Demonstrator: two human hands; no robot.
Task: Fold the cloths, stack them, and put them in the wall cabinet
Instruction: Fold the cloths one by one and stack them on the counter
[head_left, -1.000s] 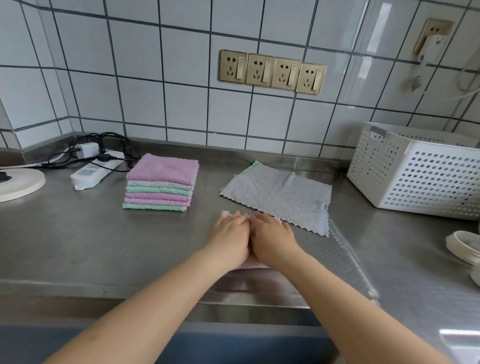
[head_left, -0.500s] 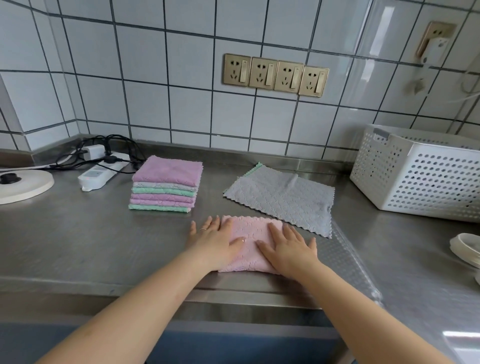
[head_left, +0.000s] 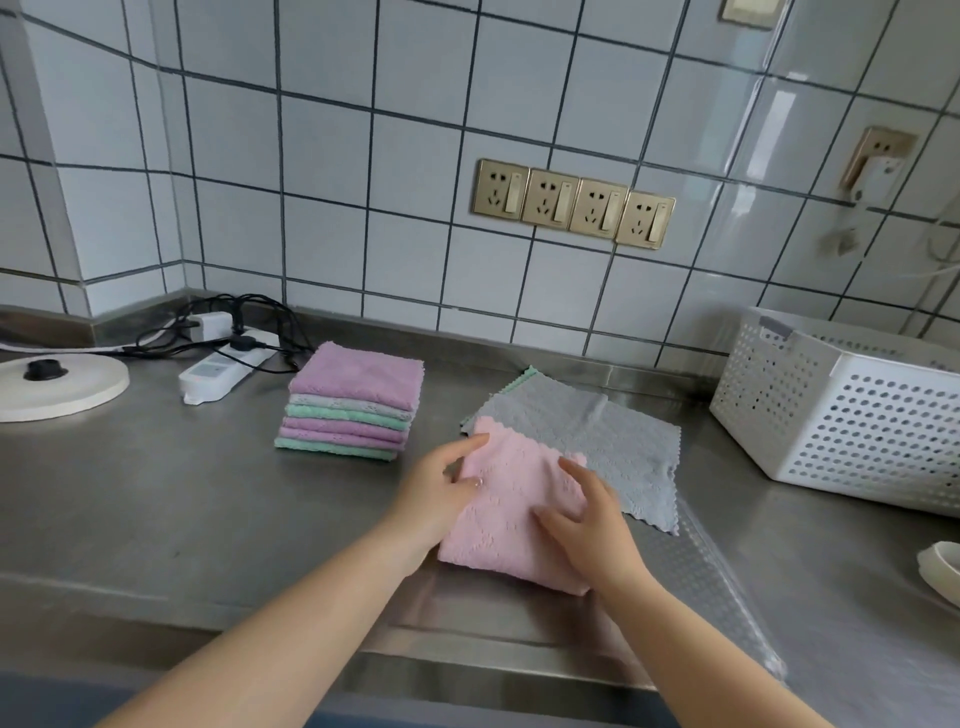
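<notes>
1. Head view, the cloth in hand: a folded pink cloth (head_left: 511, 512) lies at the near edge of the steel bench (head_left: 156, 509), its far corner overlapping an unfolded grey cloth (head_left: 597, 441) spread flat behind it. The left hand (head_left: 434, 493) holds the pink cloth's left edge, thumb on top and fingers tucked at the side; the right hand (head_left: 587, 525) holds the right side, thumb on top and fingers curled at the edge.
2. Head view, handling: the cloth looks soft, light and limp, so I judge it will sag and unfold unless it is lifted by both sides with the layers pinched together, or slid flat.
3. Head view, the stack: a pile of folded cloths (head_left: 353, 410), purple, grey and green, sits to the left, well apart from the hands.
4. Head view, containers: a white perforated basket (head_left: 831, 410) stands at the right; its inside is not visible. No wall cabinet is in view.
</notes>
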